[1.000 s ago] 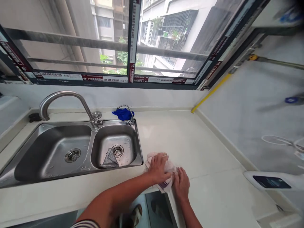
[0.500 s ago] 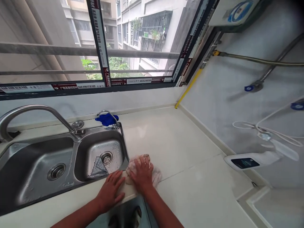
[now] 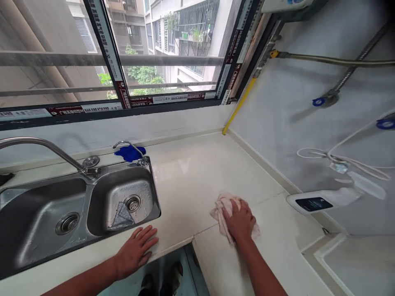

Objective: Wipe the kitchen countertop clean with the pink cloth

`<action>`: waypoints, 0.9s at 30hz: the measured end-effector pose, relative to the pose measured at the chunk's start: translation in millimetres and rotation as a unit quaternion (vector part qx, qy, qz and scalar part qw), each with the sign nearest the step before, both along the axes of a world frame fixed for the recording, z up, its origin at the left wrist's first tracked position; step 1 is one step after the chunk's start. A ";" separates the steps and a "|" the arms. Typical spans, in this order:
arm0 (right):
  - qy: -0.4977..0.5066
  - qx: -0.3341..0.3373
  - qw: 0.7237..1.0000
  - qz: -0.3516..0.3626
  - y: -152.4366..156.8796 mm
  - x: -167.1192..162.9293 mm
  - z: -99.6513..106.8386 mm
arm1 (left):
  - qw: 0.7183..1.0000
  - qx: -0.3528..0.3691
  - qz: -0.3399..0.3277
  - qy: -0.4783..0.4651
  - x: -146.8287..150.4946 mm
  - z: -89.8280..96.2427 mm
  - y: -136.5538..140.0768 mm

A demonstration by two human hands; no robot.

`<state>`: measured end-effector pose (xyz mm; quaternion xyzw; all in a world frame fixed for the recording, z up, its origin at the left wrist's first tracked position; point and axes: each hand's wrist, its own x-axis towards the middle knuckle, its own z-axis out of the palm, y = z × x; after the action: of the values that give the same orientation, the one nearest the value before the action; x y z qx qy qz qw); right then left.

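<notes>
Dark-framed window (image 3: 121, 84) across my upper left, printed strips (image 3: 103, 107) stuck along it. Through the glass I make out a pale building (image 3: 168, 41) and green foliage (image 3: 143, 75); daylight enters there. White wall (image 3: 173, 122) below. Greyish side wall (image 3: 274, 123) fills my right; yellow pipe (image 3: 239, 106) near the corner. Bluish floor (image 3: 131, 283), bottom centre.

Pink cloth (image 3: 220, 209), crumpled, perhaps patterned, on countertop (image 3: 191, 176)

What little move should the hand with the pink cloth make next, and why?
Perhaps slide the pink cloth a little toward the yellow pipe: the right hand lies over it, palm down, and the pale counter runs on that way. The left hand, holding nothing, is at the front edge beside the sink.
</notes>
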<state>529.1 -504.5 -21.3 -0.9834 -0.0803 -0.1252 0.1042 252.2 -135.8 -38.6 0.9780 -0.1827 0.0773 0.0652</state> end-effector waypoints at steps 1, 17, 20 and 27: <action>-0.001 0.003 1.000 -0.019 -0.9 2.7 0.3 | 1.000 -0.003 0.000 0.008 0.1 0.7 -0.6; 0.159 0.162 0.955 0.192 109.8 -104.2 27.5 | 1.000 -0.016 0.011 0.013 0.5 3.9 -1.4; 0.173 0.161 0.961 0.146 80.4 -63.3 34.8 | 1.000 -0.016 0.016 0.014 0.0 4.2 -1.9; 0.064 0.131 0.987 0.070 13.1 4.0 31.4 | 0.998 -0.043 0.026 0.036 -1.5 -4.8 -0.6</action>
<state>533.1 -491.4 10.1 -0.9592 -0.1248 -0.0639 0.2454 250.8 -136.4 -43.4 0.9808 -0.1515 0.0511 0.1120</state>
